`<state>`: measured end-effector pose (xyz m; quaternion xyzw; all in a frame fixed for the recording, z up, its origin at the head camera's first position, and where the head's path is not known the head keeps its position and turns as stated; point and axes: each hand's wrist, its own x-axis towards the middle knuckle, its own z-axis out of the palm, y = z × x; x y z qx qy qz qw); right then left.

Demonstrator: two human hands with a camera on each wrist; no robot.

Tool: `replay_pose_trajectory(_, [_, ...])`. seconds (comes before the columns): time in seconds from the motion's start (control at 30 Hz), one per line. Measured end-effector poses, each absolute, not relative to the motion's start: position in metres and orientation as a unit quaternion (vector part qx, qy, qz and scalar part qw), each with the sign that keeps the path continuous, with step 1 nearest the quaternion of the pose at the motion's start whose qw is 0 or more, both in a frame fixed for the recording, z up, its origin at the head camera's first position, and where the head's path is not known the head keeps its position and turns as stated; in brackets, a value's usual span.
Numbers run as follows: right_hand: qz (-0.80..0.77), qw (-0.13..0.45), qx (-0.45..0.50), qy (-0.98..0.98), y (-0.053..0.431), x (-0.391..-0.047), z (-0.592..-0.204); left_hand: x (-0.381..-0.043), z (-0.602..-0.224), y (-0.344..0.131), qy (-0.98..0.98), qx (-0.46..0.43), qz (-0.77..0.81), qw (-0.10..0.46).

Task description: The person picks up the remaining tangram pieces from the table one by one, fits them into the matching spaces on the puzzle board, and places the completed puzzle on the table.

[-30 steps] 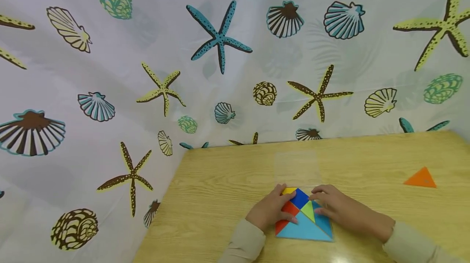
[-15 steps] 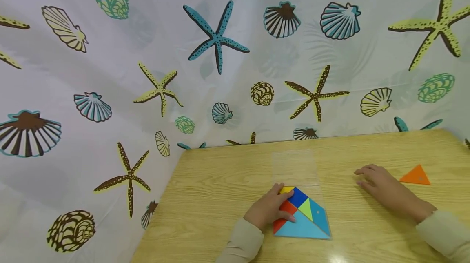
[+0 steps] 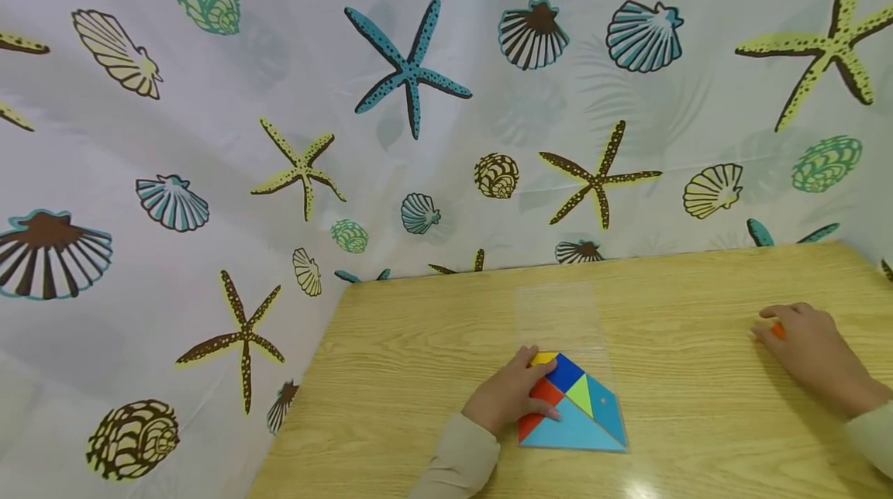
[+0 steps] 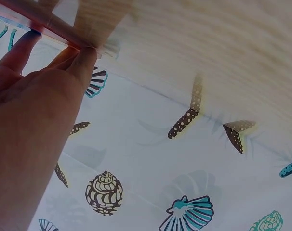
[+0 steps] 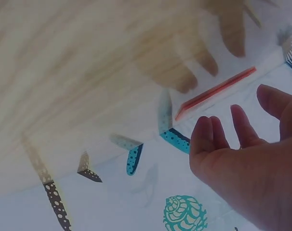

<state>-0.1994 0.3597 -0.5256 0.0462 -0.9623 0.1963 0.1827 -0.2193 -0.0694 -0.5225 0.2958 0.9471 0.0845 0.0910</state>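
Note:
My left hand (image 3: 505, 400) rests at the left edge of a set of tangram pieces on the table, forefinger on the blue square (image 3: 567, 375) and thumb on the large light-blue triangle (image 3: 572, 433). A red piece (image 3: 533, 426) is partly covered by that hand; a yellow piece (image 3: 543, 358), a lime triangle (image 3: 580, 397) and a darker blue piece (image 3: 605, 412) lie against the others. Over at the right, my right hand (image 3: 812, 348) hovers with spread, slightly bent fingers above an orange triangle (image 5: 216, 92). In the right wrist view a gap shows between fingertips and triangle.
A clear plastic tray (image 3: 558, 317) extends beyond the pieces toward the back. The wooden table (image 3: 418, 375) meets a hanging cloth (image 3: 460, 119) printed with shells and starfish at the back and left.
My right hand has left the right side of the pieces and travelled right across the table to the orange triangle, now mostly covering it in the head view. The left hand has stayed put.

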Motion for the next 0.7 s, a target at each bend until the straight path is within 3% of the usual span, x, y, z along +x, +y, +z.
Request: replay_pose_trajectory(0.7, [0.17,0.131,-0.031,-0.976,0.384,-0.198,-0.53,-0.219,-0.52,-0.071,0.949,0.289,0.084,0.094])
